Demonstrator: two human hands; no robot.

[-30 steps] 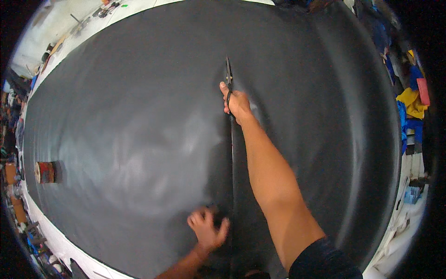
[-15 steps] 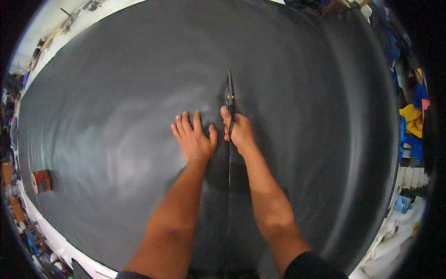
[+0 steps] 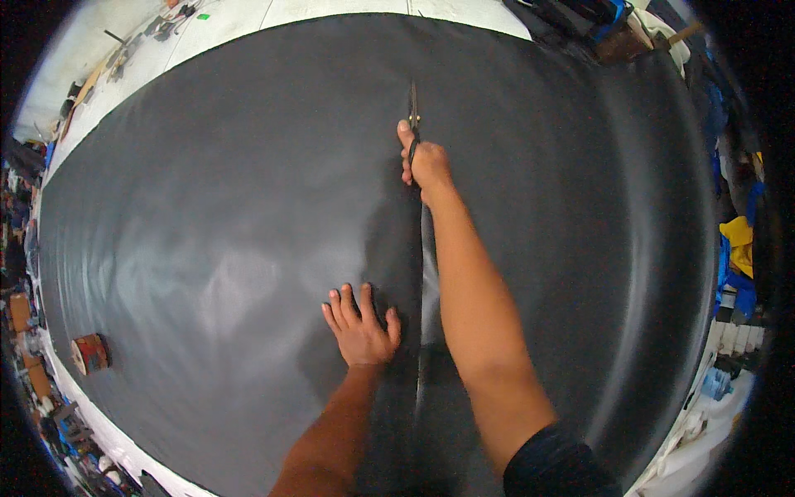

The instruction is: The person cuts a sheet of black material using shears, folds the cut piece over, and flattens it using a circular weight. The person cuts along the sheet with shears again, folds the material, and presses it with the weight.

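Observation:
A large sheet of dark grey, smooth material (image 3: 273, 166) covers the table. My right hand (image 3: 429, 166) is closed round the black handles of a pair of scissors (image 3: 415, 116), with the thumb on top and the blades pointing away from me along the sheet. From the scissors a straight cut (image 3: 421, 331) runs back toward me, its edges slightly parted. My left hand (image 3: 364, 335) lies flat with fingers spread on the sheet, just left of the cut and nearer to me than the scissors.
A reddish-brown spool (image 3: 91, 354) stands on the sheet at the far left. White table edge (image 3: 273, 12) shows beyond the sheet. Along the right side lie yellow cloth (image 3: 737, 244), a blue bottle (image 3: 715, 383) and white rolls. Boxes and clutter line the left side.
My right hand has pushed the scissors farther away, lengthening the cut. My left hand now lies nearer to me relative to the scissors. The view has shifted, showing more of the far table edge.

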